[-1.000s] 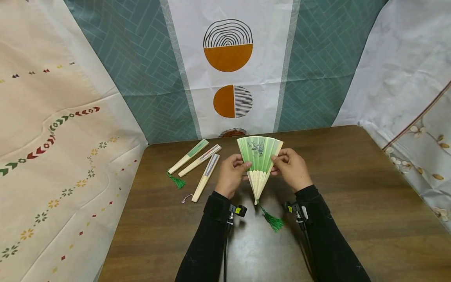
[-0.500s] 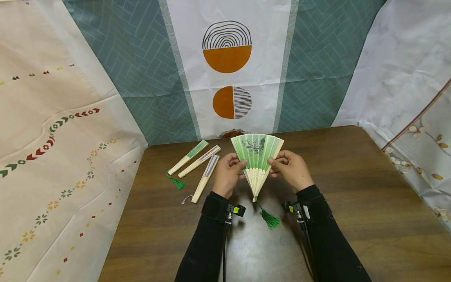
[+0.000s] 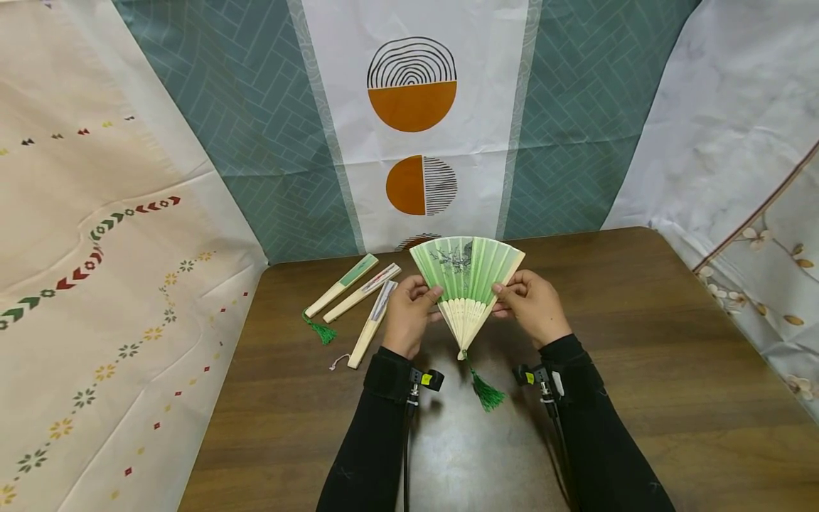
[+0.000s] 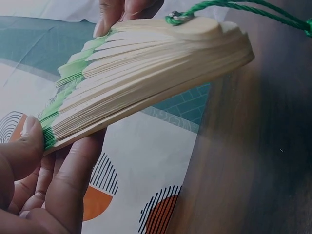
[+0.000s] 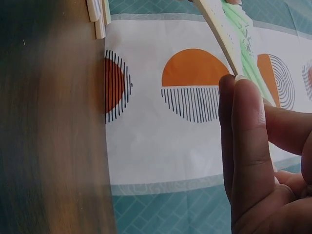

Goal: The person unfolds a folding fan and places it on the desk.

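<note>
The fan [image 3: 466, 277] is spread in a wedge above the table [image 3: 672, 355], pivot end toward the person, green leaf away; a green tassel [image 3: 488, 395] hangs below the pivot. The head view shows the dark print on the leaf; the left wrist view shows the ribs nearly edge-on and the metal rivet [image 4: 179, 17], with a green cord [image 4: 214, 4] at it; the right wrist view shows one outer rib [image 5: 217, 34] but cuts off much of the fan.

Three folded fans lie on the table beyond the left hand [image 3: 406, 313]: far fan [image 3: 342, 285], with its own tassel; middle fan [image 3: 362, 293]; near fan [image 3: 372, 326], with a pale cord, its upper end just beside the hand in the head view. The spread fan hides part of the table's far edge and of the cloth [image 3: 371, 206] behind; each thumb covers a little of the fan's side.

The fan sits between the hands; the left hand pinches its left edge; the right hand [image 3: 534, 307] pinches its right edge; both grip with thumb against fingers, near where leaf meets ribs.
</note>
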A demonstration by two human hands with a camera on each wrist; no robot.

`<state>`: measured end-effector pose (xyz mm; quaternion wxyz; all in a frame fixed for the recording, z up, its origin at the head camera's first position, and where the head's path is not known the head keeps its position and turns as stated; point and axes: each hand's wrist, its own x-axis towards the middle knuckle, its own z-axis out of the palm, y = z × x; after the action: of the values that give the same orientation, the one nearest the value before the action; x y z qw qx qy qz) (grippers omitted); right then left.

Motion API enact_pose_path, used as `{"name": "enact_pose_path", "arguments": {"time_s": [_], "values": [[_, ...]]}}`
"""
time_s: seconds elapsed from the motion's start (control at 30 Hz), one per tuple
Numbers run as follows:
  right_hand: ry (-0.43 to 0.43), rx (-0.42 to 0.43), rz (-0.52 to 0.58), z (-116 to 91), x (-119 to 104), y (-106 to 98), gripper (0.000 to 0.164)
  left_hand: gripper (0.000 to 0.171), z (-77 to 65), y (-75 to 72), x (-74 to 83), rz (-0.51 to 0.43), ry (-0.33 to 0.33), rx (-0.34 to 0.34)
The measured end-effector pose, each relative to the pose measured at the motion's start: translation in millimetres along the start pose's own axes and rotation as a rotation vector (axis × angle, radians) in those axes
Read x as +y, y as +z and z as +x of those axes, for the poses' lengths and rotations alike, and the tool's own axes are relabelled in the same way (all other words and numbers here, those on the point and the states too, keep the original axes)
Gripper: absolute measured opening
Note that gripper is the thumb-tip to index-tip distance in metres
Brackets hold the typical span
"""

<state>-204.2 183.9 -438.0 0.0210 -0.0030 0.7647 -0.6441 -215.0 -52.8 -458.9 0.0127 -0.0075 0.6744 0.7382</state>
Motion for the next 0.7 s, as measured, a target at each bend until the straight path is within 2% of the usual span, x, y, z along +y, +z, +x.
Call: {"name": "enact_pose_path", "arguments": {"time_s": [0.13, 0.3, 0.47, 0.7], "values": [[0.016, -0.009, 0.011, -0.7, -1.9, -0.4, 0.033, 0.010, 0.8, -1.2, 1.8, -0.023, 0.008, 0.014], [0.021, -0.060, 0.049, -1.7, -3.0, 0.2, 0.038, 0.009, 1.1, -1.8, 2.7, -0.047, 0.017, 0.010], [0.022, -0.095, 0.064, -2.4, -2.7, 0.0, 0.036, 0.010, 1.3, -3.4, 3.1, -0.072, 0.034, 0.022], [0.021, -0.085, 0.074, -1.8, -2.4, -1.2, 0.031, 0.010, 3.2, -5.5, 5.4, -0.119, 0.042, 0.075]]}}
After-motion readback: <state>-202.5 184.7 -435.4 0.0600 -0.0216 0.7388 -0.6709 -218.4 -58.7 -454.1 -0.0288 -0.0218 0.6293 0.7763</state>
